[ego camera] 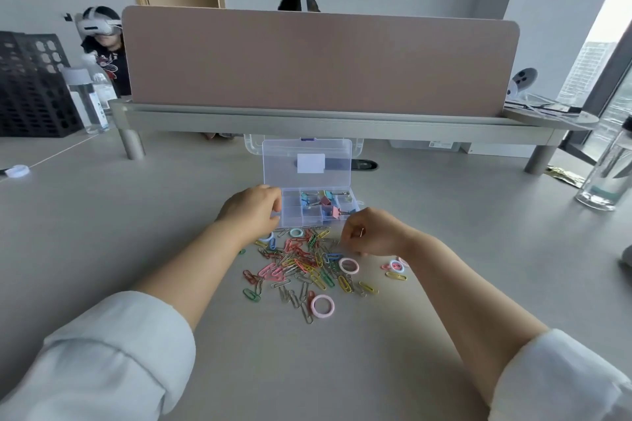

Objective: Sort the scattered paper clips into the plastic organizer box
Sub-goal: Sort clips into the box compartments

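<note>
White sleeves (113, 352) nearest | paper clips (301, 267) heaped just before organizer box (294, 215), under both hands | left hand (251, 208) curled, holding box's left edge | right hand (374, 232) fingertips pinching silver clip (361, 232)

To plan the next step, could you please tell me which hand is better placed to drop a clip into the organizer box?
Right. The right hand pinches what looks like a silver clip, close to the organizer box; the left hand holds the box's left edge, likely steadying it.

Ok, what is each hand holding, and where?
The left hand grips the organizer box at its front-left corner. The right hand pinches a silver paper clip; which end cannot be told.
</note>
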A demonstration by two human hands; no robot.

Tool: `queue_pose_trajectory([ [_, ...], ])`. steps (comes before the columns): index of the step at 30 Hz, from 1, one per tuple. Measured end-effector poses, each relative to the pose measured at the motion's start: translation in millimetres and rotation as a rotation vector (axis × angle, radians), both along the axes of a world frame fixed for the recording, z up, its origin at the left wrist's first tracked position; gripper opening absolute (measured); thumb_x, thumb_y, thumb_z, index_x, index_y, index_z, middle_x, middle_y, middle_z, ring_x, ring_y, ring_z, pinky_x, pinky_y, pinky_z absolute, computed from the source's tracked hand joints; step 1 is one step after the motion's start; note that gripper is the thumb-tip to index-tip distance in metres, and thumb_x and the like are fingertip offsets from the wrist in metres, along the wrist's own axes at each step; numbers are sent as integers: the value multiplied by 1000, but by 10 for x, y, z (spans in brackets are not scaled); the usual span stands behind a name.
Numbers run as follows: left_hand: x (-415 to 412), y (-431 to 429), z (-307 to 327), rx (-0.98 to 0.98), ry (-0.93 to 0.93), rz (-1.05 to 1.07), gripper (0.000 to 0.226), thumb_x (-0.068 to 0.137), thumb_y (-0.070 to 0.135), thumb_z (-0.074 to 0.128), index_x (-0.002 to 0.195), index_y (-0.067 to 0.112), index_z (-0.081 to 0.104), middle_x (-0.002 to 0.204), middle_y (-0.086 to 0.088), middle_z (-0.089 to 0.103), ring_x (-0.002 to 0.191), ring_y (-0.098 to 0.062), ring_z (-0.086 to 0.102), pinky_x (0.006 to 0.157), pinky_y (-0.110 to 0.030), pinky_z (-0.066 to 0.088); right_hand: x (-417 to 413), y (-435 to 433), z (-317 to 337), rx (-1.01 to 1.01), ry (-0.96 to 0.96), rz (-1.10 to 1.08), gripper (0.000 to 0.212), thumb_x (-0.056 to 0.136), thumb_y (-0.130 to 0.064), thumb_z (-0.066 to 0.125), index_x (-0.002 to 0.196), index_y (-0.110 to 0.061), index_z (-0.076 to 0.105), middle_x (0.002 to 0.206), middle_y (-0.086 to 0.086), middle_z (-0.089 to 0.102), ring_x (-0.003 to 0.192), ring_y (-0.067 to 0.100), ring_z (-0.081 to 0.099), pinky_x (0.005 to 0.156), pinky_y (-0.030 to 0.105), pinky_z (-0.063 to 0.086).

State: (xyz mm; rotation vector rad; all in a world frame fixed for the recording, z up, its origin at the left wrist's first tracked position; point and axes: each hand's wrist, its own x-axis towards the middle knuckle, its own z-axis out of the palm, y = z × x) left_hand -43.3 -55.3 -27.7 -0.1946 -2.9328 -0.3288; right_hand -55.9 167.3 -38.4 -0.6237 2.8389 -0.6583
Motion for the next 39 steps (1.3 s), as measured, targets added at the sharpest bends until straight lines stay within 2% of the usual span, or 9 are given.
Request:
queue_pose_trajectory([
  [3, 79, -86, -4, 55, -55, 97, 5, 80, 19, 61, 85, 19, 60, 102, -3, 64, 88, -22, 57, 76, -30, 44, 58, -29, 51, 24, -91, -5, 16, 78, -10, 56, 87, -7, 69, 75, 3, 65, 55, 7, 53, 61, 17, 45],
  [8, 183, -109, -115, 68, -128, 191, 19, 83, 29, 63, 97, 17, 68, 106, -4, 69, 99, -25, 61, 83, -32, 49, 115, -105, 86, 46, -136, 5, 25, 78, -5, 56, 98, -10, 70, 82, -2, 63, 72, 15, 59, 63, 17, 45],
  [14, 198, -112, -158, 135, -177, 242, 4, 82, 27, 65, 81, 28, 62, 86, -8, 63, 81, -26, 54, 74, -27, 44, 154, -163, 49, 47, -80, 34, 23, 78, -12, 64, 101, -12, 67, 88, -3, 59, 80, 14, 54, 62, 13, 40],
  [17, 205, -122, -165, 164, -187, 245, 13, 83, 19, 64, 93, 14, 69, 101, -5, 67, 100, -26, 60, 83, -30, 47, 154, -165, 29, 48, -52, 27, 28, 77, -14, 67, 104, -12, 65, 92, 2, 62, 82, 17, 55, 63, 17, 42],
  [25, 228, -114, -161, 84, -293, 213, 24, 93, 19, 50, 109, 5, 61, 123, -14, 57, 112, -31, 54, 91, -34, 43, 191, -161, 17, 98, 8, 10, 32, 78, -14, 66, 109, -10, 60, 108, 10, 64, 92, 25, 59, 80, 31, 52],
  [28, 231, -134, -183, 51, -317, 195, 26, 94, 19, 46, 109, 0, 55, 122, -17, 53, 111, -32, 52, 86, -32, 40, 199, -179, 10, 98, 22, 7, 27, 77, -11, 64, 104, -10, 63, 103, 9, 64, 95, 27, 61, 86, 36, 54],
  [31, 224, -157, -174, 3, -339, 161, 23, 93, 17, 46, 109, 4, 56, 123, -14, 53, 111, -30, 51, 89, -32, 40, 210, -182, -2, 18, 56, -29, 22, 75, -5, 61, 95, -9, 68, 88, 2, 61, 85, 22, 60, 79, 29, 52],
  [35, 217, -173, -105, -120, -364, 84, 13, 91, 13, 50, 94, 14, 63, 102, -13, 57, 93, -30, 53, 78, -29, 41, 213, -188, -11, -114, 86, -66, 15, 73, -3, 61, 86, -7, 69, 81, 1, 63, 73, 15, 57, 65, 20, 48],
  [39, 250, -154, -81, -179, -408, 45, 27, 91, 21, 48, 65, 15, 42, 84, -9, 43, 75, -22, 37, 55, -28, 28, 197, -215, -51, -227, 116, -80, 12, 73, -2, 62, 83, -7, 68, 77, 0, 62, 68, 12, 54, 58, 12, 41],
])
